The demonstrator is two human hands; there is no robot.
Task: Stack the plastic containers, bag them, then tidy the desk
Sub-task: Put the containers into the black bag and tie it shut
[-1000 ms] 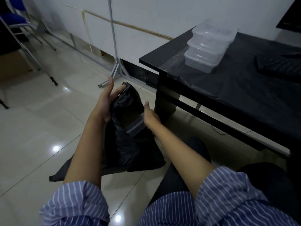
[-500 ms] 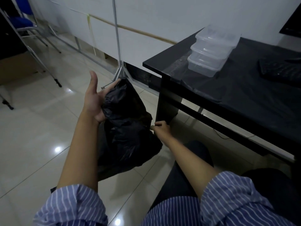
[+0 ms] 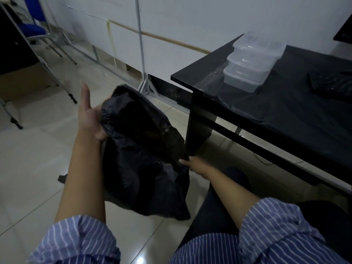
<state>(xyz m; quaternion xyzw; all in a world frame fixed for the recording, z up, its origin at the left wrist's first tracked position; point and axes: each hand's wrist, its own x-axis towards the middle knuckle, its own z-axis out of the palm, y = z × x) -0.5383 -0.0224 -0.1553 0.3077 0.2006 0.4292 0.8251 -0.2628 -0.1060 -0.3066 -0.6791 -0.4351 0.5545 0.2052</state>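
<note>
A black plastic bag (image 3: 144, 161) hangs between my hands above the tiled floor, left of the desk. My left hand (image 3: 89, 115) holds the bag's upper rim, thumb pointing up, fingers hidden behind the plastic. My right hand (image 3: 196, 164) grips the lower right edge of the bag beside the desk leg. A stack of three clear plastic containers (image 3: 251, 60) with lids stands on the black desk (image 3: 285, 115) near its far left corner. The bag's inside looks dark; I cannot tell what it holds.
A dark keyboard (image 3: 331, 84) lies on the desk right of the containers. A metal stand (image 3: 142, 54) rises by the white wall behind the bag. A blue chair (image 3: 36, 31) and metal legs stand at the far left. My knees are at the bottom right.
The clear container seen at the bag's mouth one second ago is out of sight. My right hand has dropped to the bag's lower right edge, and my left hand has spread the rim.
</note>
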